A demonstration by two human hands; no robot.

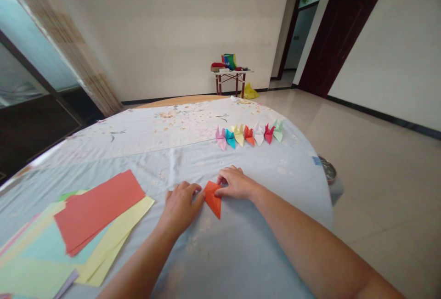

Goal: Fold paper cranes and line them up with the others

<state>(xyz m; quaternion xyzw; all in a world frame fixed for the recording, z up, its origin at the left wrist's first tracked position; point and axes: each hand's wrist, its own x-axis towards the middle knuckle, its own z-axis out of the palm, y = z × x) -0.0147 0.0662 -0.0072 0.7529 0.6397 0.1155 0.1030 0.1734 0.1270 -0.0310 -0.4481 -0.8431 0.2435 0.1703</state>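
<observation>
A piece of folded orange paper (214, 203), kite-shaped with a long point towards me, lies on the cloth between my hands. My right hand (234, 183) grips its upper right side, thumb on top and fingers curled around the edge. At the left corner of the paper, my left hand (182, 206) is bent, with thumb and forefinger closed at the edge. The undersides of the fingers are hidden. Beyond the hands stands a row of several folded paper cranes (249, 135) in pink, blue, yellow, orange, white, red and green.
Loose sheets of coloured paper (99, 211), red ones uppermost, are spread to my left. A pale patterned tablecloth (275, 244) covers the round table. Against the wall is a small side table (231, 73) with things on it; a yellow bag (250, 91) lies beside it.
</observation>
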